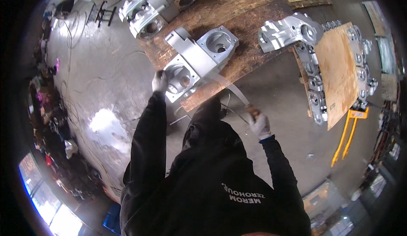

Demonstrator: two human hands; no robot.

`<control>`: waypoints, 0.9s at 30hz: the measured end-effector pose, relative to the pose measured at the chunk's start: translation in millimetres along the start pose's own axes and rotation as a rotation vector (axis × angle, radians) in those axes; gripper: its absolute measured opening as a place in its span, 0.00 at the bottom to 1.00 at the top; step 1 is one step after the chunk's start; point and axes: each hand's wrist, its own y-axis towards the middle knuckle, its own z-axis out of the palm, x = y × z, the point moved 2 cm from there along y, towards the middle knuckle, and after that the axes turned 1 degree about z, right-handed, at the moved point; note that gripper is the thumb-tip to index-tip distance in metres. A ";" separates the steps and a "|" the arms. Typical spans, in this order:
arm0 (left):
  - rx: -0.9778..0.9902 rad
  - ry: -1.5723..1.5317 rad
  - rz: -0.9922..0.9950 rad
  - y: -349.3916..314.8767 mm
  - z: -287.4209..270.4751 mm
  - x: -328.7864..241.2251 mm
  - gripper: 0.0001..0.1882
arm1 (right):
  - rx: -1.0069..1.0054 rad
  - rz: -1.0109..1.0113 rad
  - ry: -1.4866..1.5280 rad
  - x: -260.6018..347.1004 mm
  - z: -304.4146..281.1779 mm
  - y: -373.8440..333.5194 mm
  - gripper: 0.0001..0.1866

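Observation:
A silvery cast-metal housing with two square flanges and round bores lies on the near edge of a worn wooden table. My left hand, in a light glove, grips its left flange; part of the fingers is hard to see. In my gloved right hand is the wooden handle of a flat metal file. The file's blade slants up and left to the housing's lower right side. Its far end lies close against the casting, and whether it touches cannot be made out.
Similar castings stand at the table's far left, and another casting sits on its right corner. Beyond, more castings flank an upright-looking plywood sheet. Yellow pallet-truck forks stick out on the floor. Cables run along the floor at left.

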 end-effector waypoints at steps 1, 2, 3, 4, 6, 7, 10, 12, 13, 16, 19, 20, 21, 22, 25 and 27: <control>-0.015 0.018 0.069 24.3 15.6 7.0 0.13 | -0.063 0.031 0.059 -0.6 -6.2 17.6 0.16; -0.038 0.046 0.132 47.0 27.1 17.2 0.14 | -0.052 0.009 -0.007 17.4 -14.8 30.9 0.15; -0.025 0.095 0.151 69.4 43.8 12.4 0.16 | -0.059 0.004 -0.084 33.1 -26.7 41.4 0.15; -0.090 0.157 0.284 89.0 51.1 24.3 0.14 | 0.115 -0.068 -0.163 45.4 -27.8 41.6 0.15; 0.042 0.061 0.093 130.4 71.4 47.8 0.12 | 0.527 0.027 -0.478 89.6 -34.1 51.3 0.13; 0.223 -0.110 -0.229 147.3 82.4 54.7 0.12 | 0.376 0.003 -0.302 83.4 -35.1 61.8 0.13; 0.292 -0.089 -0.183 170.6 103.3 27.1 0.14 | 0.031 0.039 -0.036 63.1 -45.3 93.4 0.12; 0.211 -0.066 -0.031 181.2 111.5 11.5 0.17 | 0.055 0.033 -0.188 66.3 -53.5 107.7 0.13; 0.096 0.000 0.226 180.1 110.7 3.1 0.18 | 0.109 -0.041 -0.279 63.1 -54.1 109.8 0.13; 0.329 -0.798 -0.434 185.9 97.9 65.6 0.18 | 0.070 -0.221 -0.238 82.8 -50.9 155.0 0.16; 0.274 -0.525 -0.366 170.4 109.3 16.2 0.16 | 0.045 -0.192 -0.273 73.6 -52.9 176.2 0.17; 0.218 -0.578 -0.362 165.8 109.7 9.8 0.15 | 0.082 -0.242 -0.378 66.1 -51.4 174.4 0.17; 0.166 -0.633 -0.357 159.9 105.1 -9.9 0.15 | 0.097 -0.270 -0.413 54.3 -54.0 173.6 0.18; 0.176 -0.969 -0.583 153.1 106.8 -30.9 0.15 | 0.106 -0.292 -0.446 41.9 -56.2 171.0 0.18; 0.127 -1.495 -0.698 108.1 87.1 -49.3 0.16 | -0.013 -0.013 -0.152 20.5 -61.7 160.1 0.18; 0.041 -1.432 -0.640 81.8 77.2 -65.8 0.18 | 0.104 -0.111 -0.245 16.6 -67.8 136.1 0.18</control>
